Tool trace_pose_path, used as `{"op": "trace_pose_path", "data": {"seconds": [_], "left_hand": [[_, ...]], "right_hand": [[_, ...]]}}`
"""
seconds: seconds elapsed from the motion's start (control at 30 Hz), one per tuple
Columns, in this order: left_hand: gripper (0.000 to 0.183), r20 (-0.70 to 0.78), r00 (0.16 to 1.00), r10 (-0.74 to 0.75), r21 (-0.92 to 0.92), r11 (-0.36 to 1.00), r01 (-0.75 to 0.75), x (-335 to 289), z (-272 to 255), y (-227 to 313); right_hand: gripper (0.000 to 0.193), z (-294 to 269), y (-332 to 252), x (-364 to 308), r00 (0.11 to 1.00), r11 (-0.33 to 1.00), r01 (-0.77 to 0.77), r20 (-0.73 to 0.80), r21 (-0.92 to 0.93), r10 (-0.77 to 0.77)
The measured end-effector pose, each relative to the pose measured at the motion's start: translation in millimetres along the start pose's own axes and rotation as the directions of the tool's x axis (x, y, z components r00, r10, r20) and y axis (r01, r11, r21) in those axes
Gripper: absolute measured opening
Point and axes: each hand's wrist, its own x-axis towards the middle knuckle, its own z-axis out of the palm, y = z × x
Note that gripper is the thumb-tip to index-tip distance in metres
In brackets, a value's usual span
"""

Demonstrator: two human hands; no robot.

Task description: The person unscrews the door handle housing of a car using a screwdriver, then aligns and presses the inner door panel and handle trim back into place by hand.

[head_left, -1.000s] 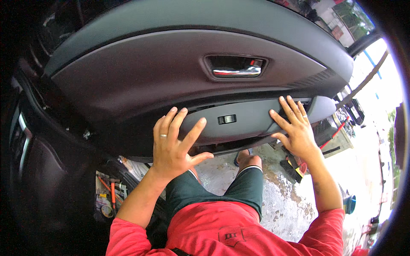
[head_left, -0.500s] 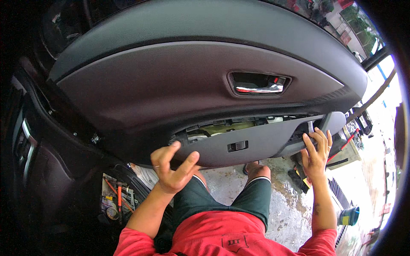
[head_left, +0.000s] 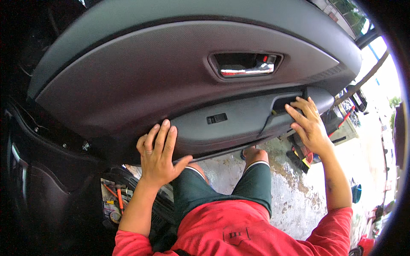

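Observation:
A dark grey armrest panel (head_left: pixel 242 112) with a window switch (head_left: pixel 217 118) lies along the lower part of the car door trim (head_left: pixel 158 68). My left hand (head_left: pixel 159 155) rests on the panel's left end, fingers stretched out and thumb apart. At the right end, my right hand (head_left: pixel 311 130) has its fingers spread over the edge of the pull-handle recess (head_left: pixel 279 105), with the thumb lower down. Above the panel sits the inner door handle (head_left: pixel 247 68), a chrome lever in a dark recess. The panel's upper edge now lies against the trim.
Below left, a tray of tools (head_left: pixel 112 200) holds an orange-handled tool and a roll of tape. Wet concrete floor (head_left: pixel 290 192) shows beneath the door. A blue-green container (head_left: pixel 356 193) stands at the right. Dark car interior (head_left: pixel 47 170) fills the left side.
The armrest panel has gone from tilted out, with a gap showing clips behind it, to lying against the trim. My left hand has come down flat onto its left end.

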Motion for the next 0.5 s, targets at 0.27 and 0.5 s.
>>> {"op": "trace_pose_path", "data": {"seconds": [0.27, 0.5], "left_hand": [[0.085, -0.209, 0.978, -0.014, -0.094, 0.996, -0.006, 29, 13, 27], [0.085, -0.12, 0.991, 0.054, -0.003, 0.998, -0.055, 71, 21, 63]], "right_hand": [[0.096, 33, -4, -6, 0.981, 0.983, -0.081, -0.189, -0.163, 0.049], [0.093, 30, 17, -11, 0.979, 0.999, -0.003, -0.205, -0.037, -0.005]]}}
